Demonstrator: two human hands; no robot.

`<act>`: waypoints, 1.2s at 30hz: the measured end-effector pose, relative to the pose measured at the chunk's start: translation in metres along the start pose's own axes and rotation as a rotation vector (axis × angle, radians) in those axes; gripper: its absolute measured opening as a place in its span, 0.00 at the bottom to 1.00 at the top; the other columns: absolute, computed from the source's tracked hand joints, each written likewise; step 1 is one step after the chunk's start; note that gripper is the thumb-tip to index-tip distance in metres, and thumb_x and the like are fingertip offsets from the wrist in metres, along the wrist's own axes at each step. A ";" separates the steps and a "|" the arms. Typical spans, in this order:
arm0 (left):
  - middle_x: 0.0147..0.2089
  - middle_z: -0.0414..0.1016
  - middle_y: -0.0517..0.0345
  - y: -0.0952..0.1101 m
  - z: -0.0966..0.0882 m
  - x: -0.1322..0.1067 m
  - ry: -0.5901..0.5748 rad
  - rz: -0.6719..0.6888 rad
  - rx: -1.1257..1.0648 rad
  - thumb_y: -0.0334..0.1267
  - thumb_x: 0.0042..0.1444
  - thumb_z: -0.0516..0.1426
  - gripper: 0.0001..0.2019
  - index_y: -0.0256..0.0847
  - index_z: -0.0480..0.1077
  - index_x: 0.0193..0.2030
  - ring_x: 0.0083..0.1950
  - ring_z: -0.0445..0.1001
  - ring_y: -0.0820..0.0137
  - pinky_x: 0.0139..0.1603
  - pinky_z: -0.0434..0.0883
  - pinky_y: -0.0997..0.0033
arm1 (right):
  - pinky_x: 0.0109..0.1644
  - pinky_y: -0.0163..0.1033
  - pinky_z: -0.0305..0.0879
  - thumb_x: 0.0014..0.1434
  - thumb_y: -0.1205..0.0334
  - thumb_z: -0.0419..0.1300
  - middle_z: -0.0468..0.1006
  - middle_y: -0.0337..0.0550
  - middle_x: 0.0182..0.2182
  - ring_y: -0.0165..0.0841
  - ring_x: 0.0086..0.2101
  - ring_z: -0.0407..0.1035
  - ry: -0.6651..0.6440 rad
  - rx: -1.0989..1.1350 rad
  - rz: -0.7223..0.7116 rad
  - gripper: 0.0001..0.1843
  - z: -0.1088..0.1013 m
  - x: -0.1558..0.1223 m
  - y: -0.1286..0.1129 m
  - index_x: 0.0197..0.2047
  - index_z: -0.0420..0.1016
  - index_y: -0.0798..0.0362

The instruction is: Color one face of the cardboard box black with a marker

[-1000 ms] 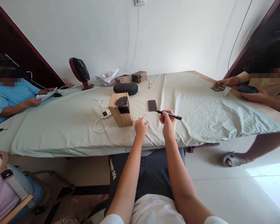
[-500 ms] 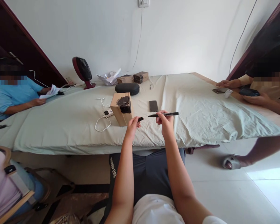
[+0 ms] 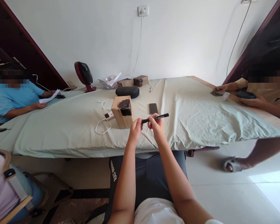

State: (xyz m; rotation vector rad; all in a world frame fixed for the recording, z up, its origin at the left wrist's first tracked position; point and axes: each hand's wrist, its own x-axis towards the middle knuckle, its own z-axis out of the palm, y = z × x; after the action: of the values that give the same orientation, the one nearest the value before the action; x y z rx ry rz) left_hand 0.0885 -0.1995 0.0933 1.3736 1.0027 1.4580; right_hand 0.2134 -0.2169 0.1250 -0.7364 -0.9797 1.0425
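A black marker [image 3: 162,116] lies level between my two hands, over the near part of the table. My right hand [image 3: 156,125] is closed round its barrel, and the back end sticks out to the right. At the other end my left hand [image 3: 136,128] pinches the black cap [image 3: 144,121], which now sits over the tip. Just left of my left hand stands a cardboard box [image 3: 122,115] with a torn patch of black tape on its upper corner. A dark phone [image 3: 153,108] lies flat behind my right hand.
Beside the box is a white device with a looped cable [image 3: 103,127]. Farther back are a black case [image 3: 127,91], two small boxes [image 3: 140,81], a plastic basket [image 3: 109,82] and a red fan [image 3: 84,74]. One person sits at each end of the cloth-covered table [image 3: 60,130].
My hands have come together, and the cap and marker, apart before, are now joined. The marker has moved left with my right hand. The view has tilted up slightly.
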 end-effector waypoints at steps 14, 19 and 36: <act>0.29 0.72 0.57 0.038 -0.006 -0.015 0.062 0.317 0.474 0.47 0.76 0.47 0.20 0.43 0.65 0.32 0.31 0.72 0.66 0.36 0.64 0.68 | 0.23 0.33 0.47 0.58 0.48 0.69 0.70 0.32 0.15 0.24 0.16 0.56 -0.117 0.091 0.117 0.18 0.013 -0.004 0.004 0.31 0.66 0.49; 0.40 0.79 0.52 0.027 -0.019 -0.010 0.051 0.283 0.400 0.51 0.75 0.51 0.17 0.43 0.72 0.40 0.42 0.77 0.62 0.45 0.70 0.65 | 0.23 0.33 0.44 0.56 0.46 0.73 0.70 0.33 0.15 0.24 0.17 0.55 -0.159 0.123 0.162 0.18 0.013 -0.003 0.017 0.35 0.76 0.52; 0.47 0.83 0.46 0.039 -0.021 -0.013 0.150 0.098 -0.007 0.61 0.66 0.57 0.24 0.40 0.79 0.42 0.48 0.82 0.59 0.48 0.79 0.63 | 0.23 0.34 0.48 0.55 0.42 0.66 0.63 0.32 0.15 0.25 0.17 0.53 -0.072 0.185 0.219 0.20 0.042 -0.019 0.042 0.28 0.73 0.51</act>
State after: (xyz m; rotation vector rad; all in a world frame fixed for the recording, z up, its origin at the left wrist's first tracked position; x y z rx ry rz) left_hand 0.0653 -0.2234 0.1251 1.3398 1.0356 1.6565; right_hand 0.1560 -0.2184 0.0995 -0.6664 -0.8634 1.3395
